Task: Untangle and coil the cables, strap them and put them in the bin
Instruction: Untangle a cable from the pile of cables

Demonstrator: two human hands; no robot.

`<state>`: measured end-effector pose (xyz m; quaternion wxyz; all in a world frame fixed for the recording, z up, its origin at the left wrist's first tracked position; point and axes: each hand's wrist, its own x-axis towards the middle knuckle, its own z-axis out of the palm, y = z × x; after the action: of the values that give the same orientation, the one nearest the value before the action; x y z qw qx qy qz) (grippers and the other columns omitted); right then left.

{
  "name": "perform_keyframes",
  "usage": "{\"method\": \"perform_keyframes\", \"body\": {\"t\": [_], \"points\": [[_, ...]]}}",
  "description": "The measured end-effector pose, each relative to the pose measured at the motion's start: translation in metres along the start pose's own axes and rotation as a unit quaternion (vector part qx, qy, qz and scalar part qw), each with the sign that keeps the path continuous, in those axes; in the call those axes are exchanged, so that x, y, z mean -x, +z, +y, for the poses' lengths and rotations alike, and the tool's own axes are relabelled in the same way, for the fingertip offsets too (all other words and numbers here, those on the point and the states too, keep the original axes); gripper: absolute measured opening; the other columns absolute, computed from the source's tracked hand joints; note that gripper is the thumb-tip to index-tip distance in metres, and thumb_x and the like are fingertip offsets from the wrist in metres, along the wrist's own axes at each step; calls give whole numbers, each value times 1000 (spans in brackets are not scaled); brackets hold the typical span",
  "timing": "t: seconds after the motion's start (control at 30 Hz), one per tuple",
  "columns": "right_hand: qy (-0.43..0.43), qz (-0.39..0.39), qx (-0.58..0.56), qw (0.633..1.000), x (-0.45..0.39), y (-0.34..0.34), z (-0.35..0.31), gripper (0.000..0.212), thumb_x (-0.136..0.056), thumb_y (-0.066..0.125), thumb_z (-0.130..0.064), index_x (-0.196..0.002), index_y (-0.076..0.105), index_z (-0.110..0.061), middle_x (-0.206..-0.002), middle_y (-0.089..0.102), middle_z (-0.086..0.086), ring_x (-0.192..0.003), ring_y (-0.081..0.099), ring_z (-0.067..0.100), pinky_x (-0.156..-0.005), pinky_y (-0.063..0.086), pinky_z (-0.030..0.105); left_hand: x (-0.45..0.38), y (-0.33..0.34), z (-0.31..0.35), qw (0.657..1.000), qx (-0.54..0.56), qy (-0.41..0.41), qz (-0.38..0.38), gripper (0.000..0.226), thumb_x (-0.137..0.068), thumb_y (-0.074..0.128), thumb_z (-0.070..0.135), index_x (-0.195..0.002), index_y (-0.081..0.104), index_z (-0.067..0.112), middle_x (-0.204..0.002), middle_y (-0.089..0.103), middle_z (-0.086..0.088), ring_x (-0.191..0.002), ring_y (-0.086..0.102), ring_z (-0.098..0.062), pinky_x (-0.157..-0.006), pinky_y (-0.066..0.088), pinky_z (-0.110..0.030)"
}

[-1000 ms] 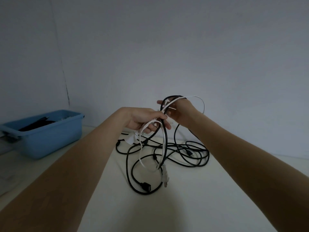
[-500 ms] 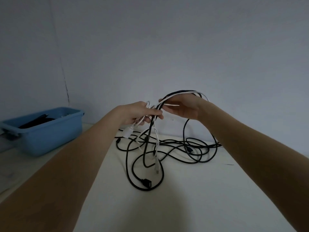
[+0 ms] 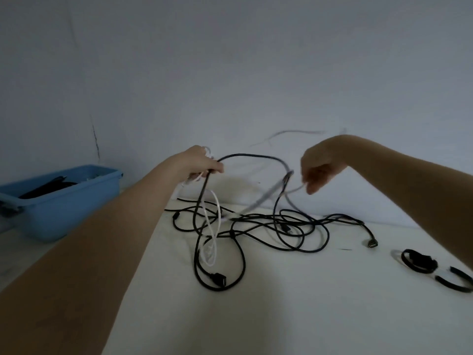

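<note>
Left hand (image 3: 202, 162) had its grip pinched tight on a black cable (image 3: 256, 156) and a white cable (image 3: 213, 226), both lifted above the desk (image 3: 281, 316). My right hand (image 3: 320, 166) hung beside it with fingers curled; motion blur hid whether that grip held the pale strand near its fingertips. From my left grip the black cable arched over toward the right, then dropped into the tangle lying near the desk's far edge. Two black straps (image 3: 419, 261) lay at the right edge, and the blue bin (image 3: 64, 201) sat at the far left corner.
</note>
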<state>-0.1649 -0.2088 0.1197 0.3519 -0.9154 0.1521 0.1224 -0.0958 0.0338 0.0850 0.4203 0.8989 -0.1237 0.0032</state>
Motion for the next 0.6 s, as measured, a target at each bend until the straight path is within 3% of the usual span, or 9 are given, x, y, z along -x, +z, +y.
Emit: {"method": "perform_keyframes", "body": {"t": [0.07,0.13,0.2,0.3,0.37,0.43,0.5,0.57,0.6], "points": [[-12,107,30,994,0,-19,14,25,-92,42,7,-68,50,2,-37,57,9,-34,59,16,-36,48,19,-8,-6,-12,997,-23,-36,70,13,-84,66,10,-89,58,1,-63,49,-7,-50,39,-16,-40,29,-15],[-62,221,-34,973,-2,-37,23,22,-91,44,6,-71,47,-2,-34,55,3,-36,59,16,-35,46,18,-13,-10,-21,986,-101,-75,111,31,-85,65,18,-109,60,-2,-63,48,-7,-52,41,-18,-45,28,-20],[-110,285,-117,945,-6,-43,19,13,-91,45,3,-78,49,0,-39,58,6,-35,57,11,-31,39,13,-12,-8,-17,980,-132,-77,130,32,-89,60,26,-110,60,2,-67,55,-8,-56,49,-21,-49,34,-24],[-175,277,-265,907,-14,-37,-5,17,-89,42,2,-102,49,11,-54,67,15,-49,68,22,-48,55,23,-16,7,3,979,-115,-41,165,43,-92,56,32,-120,55,-1,-103,65,-17,-90,63,-33,-71,49,-31],[-201,241,-325,892,-9,-30,-23,15,-86,45,3,-98,47,12,-71,67,26,-68,70,37,-71,59,41,-15,23,22,991,10,-1,130,45,-90,60,29,-122,53,-2,-93,64,-12,-73,62,-25,-50,45,-21],[-220,223,-329,891,-4,-15,-40,6,-88,46,1,-91,49,6,-79,66,24,-67,69,32,-71,59,37,-7,39,44,986,157,23,54,48,-91,61,30,-125,52,-2,-84,62,-2,-49,54,-8,-35,31,-10],[-225,213,-321,895,-2,-3,-52,11,-92,42,-1,-90,53,0,-85,64,17,-71,67,24,-65,56,27,3,53,64,972,233,31,-4,49,-90,61,36,-123,54,0,-85,66,0,-35,46,0,-34,31,-9],[-239,240,-307,889,0,4,-58,16,-92,42,-2,-104,53,0,-93,64,19,-79,67,29,-73,57,35,9,62,75,963,264,37,-41,44,-89,64,31,-119,55,1,-82,67,0,-32,42,0,-34,30,-11],[-247,237,-329,880,1,4,-59,19,-92,42,-1,-110,49,-1,-92,64,20,-72,69,29,-70,59,37,11,65,77,966,252,44,-45,38,-88,66,24,-116,55,2,-80,67,-1,-31,41,0,-33,28,-11]]}}
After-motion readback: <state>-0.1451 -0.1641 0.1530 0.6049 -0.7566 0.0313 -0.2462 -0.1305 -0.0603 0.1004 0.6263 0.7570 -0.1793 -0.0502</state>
